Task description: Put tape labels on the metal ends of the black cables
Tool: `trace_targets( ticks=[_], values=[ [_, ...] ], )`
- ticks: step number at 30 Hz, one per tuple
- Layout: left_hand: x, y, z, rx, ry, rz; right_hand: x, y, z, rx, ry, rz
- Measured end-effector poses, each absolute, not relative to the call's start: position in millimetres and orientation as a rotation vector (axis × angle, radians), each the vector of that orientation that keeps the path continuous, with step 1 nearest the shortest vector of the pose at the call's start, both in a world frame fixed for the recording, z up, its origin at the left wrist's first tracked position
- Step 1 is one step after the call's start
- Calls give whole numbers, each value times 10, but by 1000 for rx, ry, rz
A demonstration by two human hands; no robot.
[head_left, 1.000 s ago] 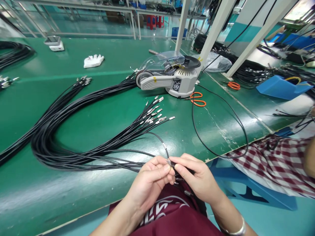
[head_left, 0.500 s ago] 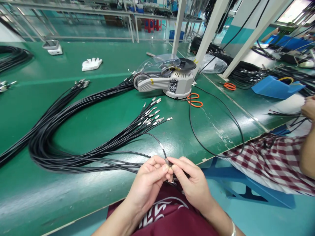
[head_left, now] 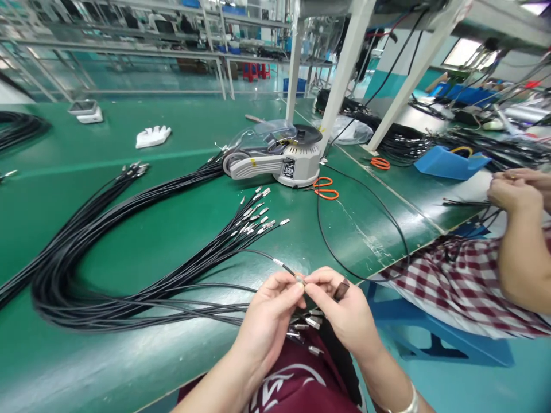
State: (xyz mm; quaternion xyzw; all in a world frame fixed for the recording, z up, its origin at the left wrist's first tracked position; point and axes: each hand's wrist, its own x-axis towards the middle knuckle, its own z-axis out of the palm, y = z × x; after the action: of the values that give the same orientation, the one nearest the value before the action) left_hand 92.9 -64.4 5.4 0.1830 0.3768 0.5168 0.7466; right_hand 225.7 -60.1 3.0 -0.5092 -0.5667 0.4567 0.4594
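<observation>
Above my lap, my left hand (head_left: 272, 312) pinches a black cable (head_left: 289, 268) near its end, just past a white label (head_left: 278, 261). Thumb and forefinger of my right hand (head_left: 344, 312) close on the tip of the same cable, touching the left fingertips. The tip itself is mostly covered by fingers. A small dark brown strip (head_left: 341, 289), which looks like tape, rests against the right fingers. Below the hands hang several metal connectors (head_left: 313, 322) of other cables. The bundle of black cables (head_left: 55, 287) curves over the green table from the left.
A grey tape dispenser (head_left: 297, 166) stands behind the bundle, with orange-handled scissors (head_left: 326, 188) beside it. A white glove (head_left: 153, 136) lies farther back. To the right are a blue holder (head_left: 450, 162) and another person's hands (head_left: 514, 192). A loose cable (head_left: 329, 246) loops over the table edge.
The view has shifted, so the table things sit lower and farther left. The dark brown strip now shows at my right fingers, and more hanging connectors are visible. Both hands stay pinched together on the cable.
</observation>
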Motion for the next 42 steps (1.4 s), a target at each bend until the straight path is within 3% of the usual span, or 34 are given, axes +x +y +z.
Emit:
trace_targets(
  ticks=[4,8,10,17,27,33,42],
  values=[
    [858,-576,220,852,1104,962,2457,-340,-11,-1251,-1600,836],
    [703,-345,352,1663,1271,1173,2656,-45,-23,-1107,-1891,638],
    [680,-161,274,1855,1223,1112,2698,49,-24,-1079,-1995,609],
    [758,93,-216,2067,1304,957,2783,-216,-1,-1779,-1859,669],
    [763,78,-235,2459,1444,750,2602,-440,95,-1838,-1704,980],
    [777,44,-223,2396,1571,737,2379,-366,36,-1832,-1779,738],
    [804,43,-228,2419,1556,676,2255,-346,-63,-1898,-1831,640]
  ],
)
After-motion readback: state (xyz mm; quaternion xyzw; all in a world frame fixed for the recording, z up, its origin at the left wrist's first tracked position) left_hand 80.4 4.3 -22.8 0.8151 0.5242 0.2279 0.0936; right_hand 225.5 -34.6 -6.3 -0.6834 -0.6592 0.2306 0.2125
